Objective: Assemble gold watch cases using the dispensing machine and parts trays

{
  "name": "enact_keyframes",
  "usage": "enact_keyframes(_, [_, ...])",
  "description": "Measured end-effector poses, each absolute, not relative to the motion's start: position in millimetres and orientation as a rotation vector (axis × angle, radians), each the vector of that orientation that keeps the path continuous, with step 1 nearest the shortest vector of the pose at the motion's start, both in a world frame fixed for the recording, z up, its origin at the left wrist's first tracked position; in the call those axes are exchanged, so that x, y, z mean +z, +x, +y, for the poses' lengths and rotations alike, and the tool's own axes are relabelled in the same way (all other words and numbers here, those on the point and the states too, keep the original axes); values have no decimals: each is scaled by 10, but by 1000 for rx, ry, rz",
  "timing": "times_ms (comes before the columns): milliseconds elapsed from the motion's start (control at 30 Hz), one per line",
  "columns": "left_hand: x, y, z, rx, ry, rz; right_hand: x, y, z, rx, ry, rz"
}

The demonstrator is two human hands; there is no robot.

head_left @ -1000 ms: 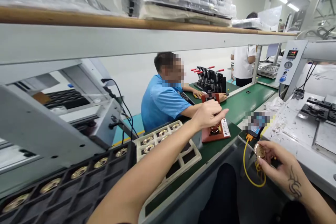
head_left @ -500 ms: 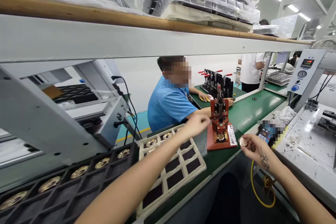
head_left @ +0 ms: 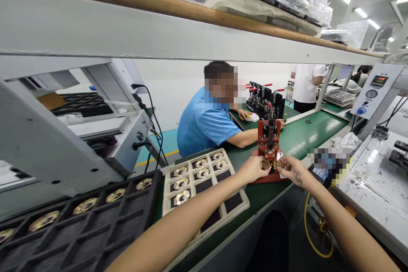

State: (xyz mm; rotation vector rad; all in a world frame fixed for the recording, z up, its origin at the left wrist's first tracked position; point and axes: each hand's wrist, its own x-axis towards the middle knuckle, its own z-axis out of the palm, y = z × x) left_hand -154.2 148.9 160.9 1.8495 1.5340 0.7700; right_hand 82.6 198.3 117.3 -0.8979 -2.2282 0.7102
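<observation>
A red hand press stands on the green bench in front of me. My left hand is closed at the base of the press, its fingertips pinching a round metal part. Beside it, my right hand pinches another small round metal part near the right side of the press base. The two parts are close together but apart. Fingers cover much of the press base. To the left, a cream tray holds several shiny gold ring-shaped parts in some compartments.
A black tray with gold parts lies at far left. Across the bench sits a co-worker in blue by black clamps. A keypad device and white machine table are at right; a shelf beam spans overhead.
My left hand has come down to the press base and closed on a round part there. My right hand has moved left to the press with its round part. The view has shifted slightly.
</observation>
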Motion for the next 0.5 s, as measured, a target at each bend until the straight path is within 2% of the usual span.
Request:
enact_keyframes(333, [2118,-2424,711,980,1446,1451,1221,439,2154,675,-813,-2450])
enact_keyframes(500, [2283,-2727,283,1269,1115,1415,1645,645,2129,546,-887,-2355])
